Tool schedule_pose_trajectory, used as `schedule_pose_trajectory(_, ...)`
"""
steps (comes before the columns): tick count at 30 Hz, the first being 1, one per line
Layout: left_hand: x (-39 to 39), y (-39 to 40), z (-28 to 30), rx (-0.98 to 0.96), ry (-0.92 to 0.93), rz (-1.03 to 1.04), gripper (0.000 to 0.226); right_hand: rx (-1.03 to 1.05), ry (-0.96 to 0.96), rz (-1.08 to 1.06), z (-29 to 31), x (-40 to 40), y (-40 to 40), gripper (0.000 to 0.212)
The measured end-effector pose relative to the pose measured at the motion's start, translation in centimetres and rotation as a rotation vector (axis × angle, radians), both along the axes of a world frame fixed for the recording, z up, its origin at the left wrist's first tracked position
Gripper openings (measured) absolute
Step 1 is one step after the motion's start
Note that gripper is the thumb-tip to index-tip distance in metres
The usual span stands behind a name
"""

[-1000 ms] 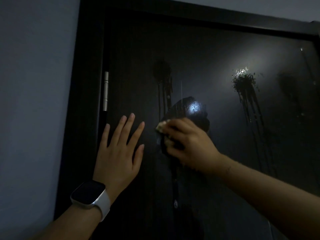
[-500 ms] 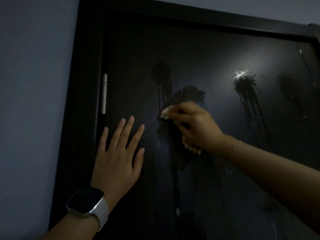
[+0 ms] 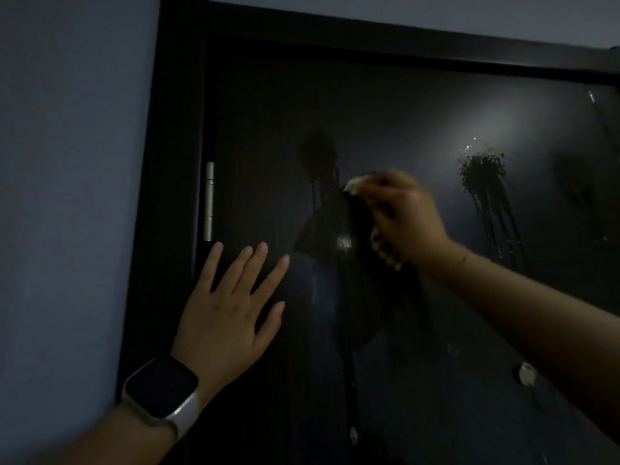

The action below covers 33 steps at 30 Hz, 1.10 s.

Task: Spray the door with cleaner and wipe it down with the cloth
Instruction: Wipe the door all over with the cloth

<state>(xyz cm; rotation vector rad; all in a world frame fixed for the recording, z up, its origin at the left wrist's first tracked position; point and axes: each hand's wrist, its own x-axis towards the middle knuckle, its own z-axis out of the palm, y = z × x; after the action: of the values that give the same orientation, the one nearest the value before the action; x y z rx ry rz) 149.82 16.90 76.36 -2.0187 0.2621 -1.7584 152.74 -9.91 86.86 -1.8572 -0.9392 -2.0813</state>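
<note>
Dim room, pretty much everything is in shadow, with a bluish-grey wall (image 3: 67,196) filling the left side and a strip along the top. Set into it is a black door frame (image 3: 174,129), and inside that the big dark door (image 3: 385,105) takes up most of the view. It's glossy enough to catch a hazy patch of light up toward the right.

On the door surface you can see wet stuff: one spray splat (image 3: 483,172) on the right with dark runs dripping down from it, a fainter one (image 3: 318,156) closer to the middle with its own drips, and a wide smeared wet patch (image 3: 335,236) below that with a small bright glint in it.

Right arm comes in from the lower right corner, and the right hand (image 3: 406,216) is up against the door with fingers curled around the cloth (image 3: 355,187). Only pale bits of the cloth poke out, at the top left of the hand and under the heel of it, and the whole hand is motion-blurred. It sits at the upper right edge of the smeared patch.

Left hand (image 3: 228,317) is flat on the door, fingers straight and spread, holding nothing, just right of the frame. Left wrist has a smartwatch (image 3: 161,387) with a dark screen and a pale band.

Smaller bits: a silver hinge (image 3: 209,199) on the door's left edge just above the left fingertips, and a small pale round thing (image 3: 526,374) low on the right that I can't make out.
</note>
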Motion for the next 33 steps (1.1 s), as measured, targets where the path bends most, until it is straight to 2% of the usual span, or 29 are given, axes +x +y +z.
schedule_pose_trajectory(2, -0.8, 0.9, 2.2, 0.046, 0.015, 0.016, 0.056, 0.189, 0.052, 0.02, 2.0, 0.3, -1.0, 0.029)
schedule_pose_trajectory(3, -1.2, 1.3, 3.5, 0.048, 0.005, 0.004, 0.055, 0.209, 0.052, 0.05, 2.1, 0.3, 0.0, 0.028)
schedule_pose_trajectory(5, -1.9, 1.7, 7.0, 0.014, -0.048, -0.045, 0.053, 0.043, 0.035, 0.122, 1.0, -0.3, 4.0, 0.028)
schedule_pose_trajectory(8, -2.6, 1.7, 12.5, -0.112, -0.143, -0.105, 0.051, -0.39, 0.02, 0.09, -1.8, -1.4, 8.6, 0.034)
schedule_pose_trajectory(9, -2.6, 1.9, 13.9, -0.16, -0.162, -0.119, 0.051, -0.423, 0.023, 0.074, -1.4, -1.4, 8.3, 0.036)
schedule_pose_trajectory(10, -2.5, 2.2, 15.0, -0.203, -0.174, -0.133, 0.053, -0.37, 0.029, 0.089, -0.6, -1.1, 7.5, 0.036)
schedule_pose_trajectory(12, -2.0, 3.1, 16.1, -0.263, -0.186, -0.154, 0.058, -0.121, 0.036, 0.166, 1.9, -0.2, 4.8, 0.036)
schedule_pose_trajectory(14, -1.3, 3.5, 16.2, -0.308, -0.192, -0.175, 0.063, 0.144, 0.011, 0.163, 4.8, 0.5, 2.0, 0.032)
schedule_pose_trajectory(16, -0.9, 3.7, 16.3, -0.355, -0.199, -0.194, 0.067, 0.31, 0.033, 0.153, 6.5, 0.7, 1.8, 0.03)
schedule_pose_trajectory(18, -0.8, 3.7, 16.3, -0.365, -0.199, -0.186, 0.068, 0.251, -0.008, 0.179, 6.6, 0.3, 4.5, 0.031)
schedule_pose_trajectory(21, -0.9, 3.9, 16.3, -0.349, -0.205, -0.184, 0.066, -0.098, -0.097, 0.187, 4.7, -0.3, 10.2, 0.033)
schedule_pose_trajectory(23, -1.0, 3.9, 16.1, -0.357, -0.21, -0.194, 0.065, -0.22, -0.129, 0.124, 4.8, -0.2, 10.9, 0.034)
schedule_pose_trajectory(25, -1.0, 3.9, 16.1, -0.36, -0.211, -0.199, 0.065, -0.115, -0.175, 0.141, 6.6, 0.8, 8.7, 0.032)
schedule_pose_trajectory(27, -0.9, 3.9, 16.1, -0.357, -0.218, -0.215, 0.065, 0.141, -0.182, 0.153, 8.8, 1.5, 5.6, 0.031)
schedule_pose_trajectory(29, -0.7, 4.0, 16.1, -0.352, -0.232, -0.222, 0.065, 0.338, -0.106, 0.177, 10.3, 1.8, 3.5, 0.028)
schedule_pose_trajectory(31, -0.7, 4.0, 16.2, -0.348, -0.236, -0.22, 0.066, 0.397, -0.079, 0.193, 10.8, 1.5, 4.4, 0.026)
schedule_pose_trajectory(33, -0.7, 4.1, 16.2, -0.343, -0.229, -0.212, 0.066, 0.313, -0.1, 0.185, 10.7, 1.0, 7.3, 0.028)
